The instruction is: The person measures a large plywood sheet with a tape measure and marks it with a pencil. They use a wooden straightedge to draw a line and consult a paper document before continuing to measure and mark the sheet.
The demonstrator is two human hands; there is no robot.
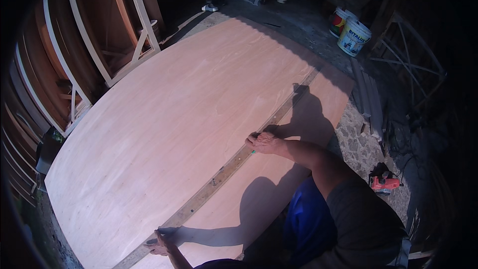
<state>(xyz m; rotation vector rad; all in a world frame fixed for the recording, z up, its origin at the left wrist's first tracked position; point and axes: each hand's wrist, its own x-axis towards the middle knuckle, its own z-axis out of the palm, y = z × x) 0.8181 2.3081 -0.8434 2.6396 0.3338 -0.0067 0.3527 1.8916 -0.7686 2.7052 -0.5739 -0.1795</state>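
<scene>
A large plywood sheet (179, 108) with a pinkish face lies before me. Across it, on a diagonal, runs a long narrow wooden straightedge (224, 172), stained and dotted with small holes or marks. My left hand (158, 246) grips the straightedge near its lower end, with fingers over the far edge and thumb on the near side. Higher up, my right hand (264, 142) is curled at the same strip. A small green tip (254, 152), perhaps of a pencil, pokes out beneath it; the rest is hidden in the fingers. My shadow falls over the sheet's right side.
Wooden frames with brown panels (95, 26) stand along the left. Paint buckets (354, 37) sit at the back right, near timber lengths (360, 87) and a metal frame (407, 50). A red corded power tool (385, 184) rests on the stone-patterned ground at right.
</scene>
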